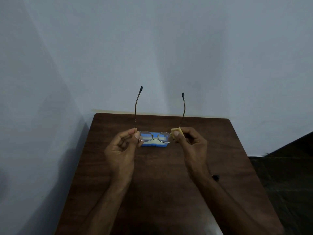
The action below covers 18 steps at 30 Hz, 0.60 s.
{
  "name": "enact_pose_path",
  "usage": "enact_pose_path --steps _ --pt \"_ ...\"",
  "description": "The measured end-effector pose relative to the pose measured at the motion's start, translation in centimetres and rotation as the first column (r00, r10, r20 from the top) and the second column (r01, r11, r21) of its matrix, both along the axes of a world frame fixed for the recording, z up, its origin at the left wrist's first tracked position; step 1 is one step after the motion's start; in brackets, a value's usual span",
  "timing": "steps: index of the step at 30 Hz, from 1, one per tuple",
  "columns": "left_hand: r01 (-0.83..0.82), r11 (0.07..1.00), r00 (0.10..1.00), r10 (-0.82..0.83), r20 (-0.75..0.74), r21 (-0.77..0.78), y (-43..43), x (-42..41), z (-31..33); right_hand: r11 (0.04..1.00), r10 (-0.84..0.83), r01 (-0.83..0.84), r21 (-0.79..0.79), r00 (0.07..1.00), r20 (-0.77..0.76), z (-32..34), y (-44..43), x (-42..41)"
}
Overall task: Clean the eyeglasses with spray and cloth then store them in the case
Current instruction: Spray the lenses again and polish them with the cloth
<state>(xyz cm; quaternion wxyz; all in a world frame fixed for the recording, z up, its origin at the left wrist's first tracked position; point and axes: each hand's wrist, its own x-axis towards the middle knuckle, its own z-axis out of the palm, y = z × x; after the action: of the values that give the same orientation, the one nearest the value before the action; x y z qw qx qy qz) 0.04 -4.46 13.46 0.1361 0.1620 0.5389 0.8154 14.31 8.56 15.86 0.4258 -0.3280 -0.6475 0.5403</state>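
Thin metal-framed eyeglasses point(155, 136) are held up above the table, lenses toward me and both temples pointing up and away. My left hand point(122, 146) pinches the frame at its left hinge. My right hand point(191, 143) pinches a small yellow cloth point(177, 131) against the right hinge of the frame. Behind the lenses, an open blue case point(155, 144) with a pale lining lies on the table. No spray bottle is in view.
The brown wooden table point(160, 184) stands in a corner against pale walls. A small dark object point(215, 177) sits on it near my right forearm. Dark floor shows to the right of the table.
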Motion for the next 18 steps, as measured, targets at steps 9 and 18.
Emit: enact_pose_path --steps 9,18 --pt "0.089 0.980 0.928 -0.147 0.343 0.180 0.3 2.5 1.7 0.990 -0.103 0.109 0.090 0.993 -0.060 0.4 -0.3 0.5" --pt "0.308 0.909 0.751 -0.413 0.515 0.280 1.1 7.2 1.6 0.977 -0.113 0.128 0.168 0.989 -0.093 0.5 -1.0 1.0"
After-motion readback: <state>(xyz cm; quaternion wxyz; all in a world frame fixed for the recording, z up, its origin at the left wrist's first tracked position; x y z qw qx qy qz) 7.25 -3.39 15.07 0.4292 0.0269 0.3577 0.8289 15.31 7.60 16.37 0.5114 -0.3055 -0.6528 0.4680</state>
